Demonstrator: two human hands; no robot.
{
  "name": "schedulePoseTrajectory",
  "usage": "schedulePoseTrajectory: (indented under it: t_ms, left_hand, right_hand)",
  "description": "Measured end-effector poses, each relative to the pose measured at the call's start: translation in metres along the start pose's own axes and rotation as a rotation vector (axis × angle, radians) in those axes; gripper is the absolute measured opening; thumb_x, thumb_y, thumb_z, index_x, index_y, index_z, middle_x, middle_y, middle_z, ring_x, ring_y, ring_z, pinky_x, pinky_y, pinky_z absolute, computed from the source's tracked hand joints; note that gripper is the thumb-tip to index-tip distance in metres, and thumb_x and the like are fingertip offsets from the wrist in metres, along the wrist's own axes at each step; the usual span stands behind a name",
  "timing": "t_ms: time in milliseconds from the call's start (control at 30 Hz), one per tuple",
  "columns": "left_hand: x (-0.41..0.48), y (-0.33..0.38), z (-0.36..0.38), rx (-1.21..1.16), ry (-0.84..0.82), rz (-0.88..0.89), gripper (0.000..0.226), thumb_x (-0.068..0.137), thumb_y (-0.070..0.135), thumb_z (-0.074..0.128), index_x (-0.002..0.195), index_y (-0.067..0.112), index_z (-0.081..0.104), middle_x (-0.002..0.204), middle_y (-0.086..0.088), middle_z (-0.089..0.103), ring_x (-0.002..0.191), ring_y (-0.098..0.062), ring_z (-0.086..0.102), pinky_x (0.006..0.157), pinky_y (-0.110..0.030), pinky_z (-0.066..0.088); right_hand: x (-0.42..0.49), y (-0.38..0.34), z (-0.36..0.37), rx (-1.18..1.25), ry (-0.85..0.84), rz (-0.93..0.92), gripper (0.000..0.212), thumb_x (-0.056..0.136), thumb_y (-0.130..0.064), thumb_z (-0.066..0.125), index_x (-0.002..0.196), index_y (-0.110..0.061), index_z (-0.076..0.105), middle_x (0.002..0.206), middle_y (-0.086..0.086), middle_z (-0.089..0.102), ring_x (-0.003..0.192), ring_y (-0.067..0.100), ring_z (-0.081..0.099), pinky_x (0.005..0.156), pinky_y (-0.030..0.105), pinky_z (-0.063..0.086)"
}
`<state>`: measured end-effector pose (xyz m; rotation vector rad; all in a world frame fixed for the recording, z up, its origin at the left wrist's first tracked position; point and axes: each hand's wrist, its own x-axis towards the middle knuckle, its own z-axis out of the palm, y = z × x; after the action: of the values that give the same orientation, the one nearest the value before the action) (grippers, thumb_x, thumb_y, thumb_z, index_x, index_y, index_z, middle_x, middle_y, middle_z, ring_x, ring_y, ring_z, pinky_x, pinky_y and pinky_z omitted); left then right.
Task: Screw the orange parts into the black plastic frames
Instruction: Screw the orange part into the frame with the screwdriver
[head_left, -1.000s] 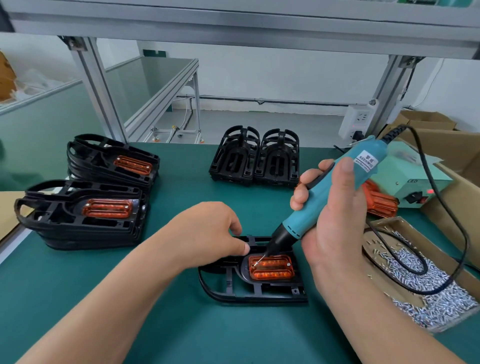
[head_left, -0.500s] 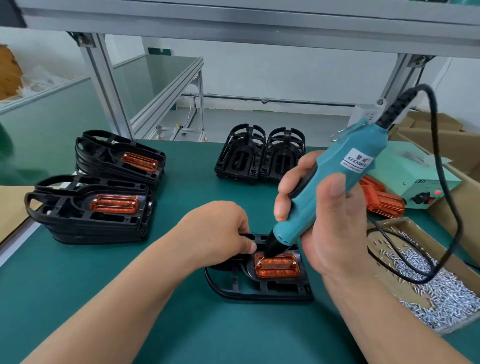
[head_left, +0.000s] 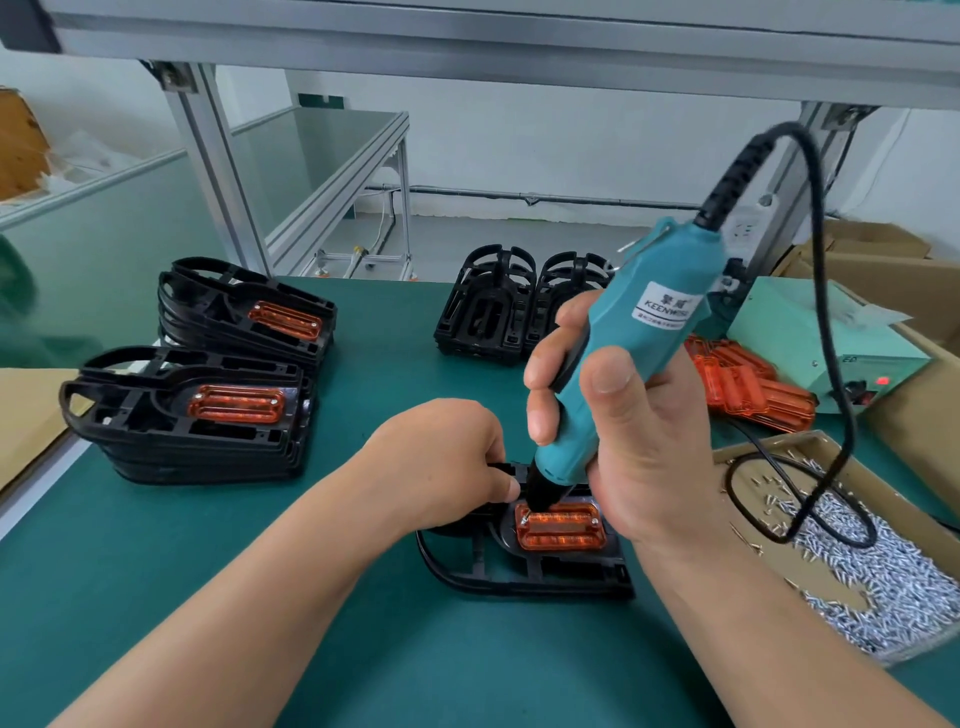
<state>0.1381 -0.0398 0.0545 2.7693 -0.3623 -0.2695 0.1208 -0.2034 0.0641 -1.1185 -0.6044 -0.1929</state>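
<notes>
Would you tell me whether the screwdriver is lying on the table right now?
No, the right hand grips the screwdriver, its tip down on the orange part.

Orange part (head_left: 561, 527): translucent glossy plastic. Frame (head_left: 519, 579): black plastic, dull sheen. Driver (head_left: 628, 358): smooth teal plastic, paper label. Mat (head_left: 363, 649): green, matt, smooth. Screws (head_left: 883, 587): bright metal. Box (head_left: 769, 551): raw brown cardboard. Post (head_left: 218, 171): brushed, grooved aluminium.

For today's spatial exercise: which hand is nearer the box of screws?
Right. The right hand, gripping the screwdriver, sits just left of the box of screws; the left hand holds the black frame farther left.
</notes>
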Motion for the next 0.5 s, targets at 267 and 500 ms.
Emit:
schedulePoseTrajectory:
  t_ms: [267,500]
  left_hand:
    - [0.0018,-0.001,0.0018,-0.034,-0.002,-0.022,0.031,0.084,0.045,0.075,0.07,0.023,0.059,0.068,0.004,0.061,0.069,-0.017,0.062,0.071,-0.039,0.057]
    - [0.0021,0.0001,0.0014,-0.024,0.004,-0.016,0.029,0.084,0.044,0.075,0.072,0.022,0.06,0.069,0.003,0.062,0.071,-0.018,0.062,0.072,-0.038,0.057]
  right_hand:
    - [0.0073,0.002,0.0054,-0.038,-0.018,0.028,0.043,0.091,-0.052,0.077,0.112,-0.017,0.062,0.085,0.007,0.064,0.054,0.022,0.056,0.055,0.029,0.048]
    - [0.0077,0.0043,0.0026,-0.081,-0.034,0.013,0.034,0.097,-0.048,0.073,0.104,-0.018,0.059,0.074,0.009,0.058,0.052,0.026,0.052,0.058,0.03,0.047]
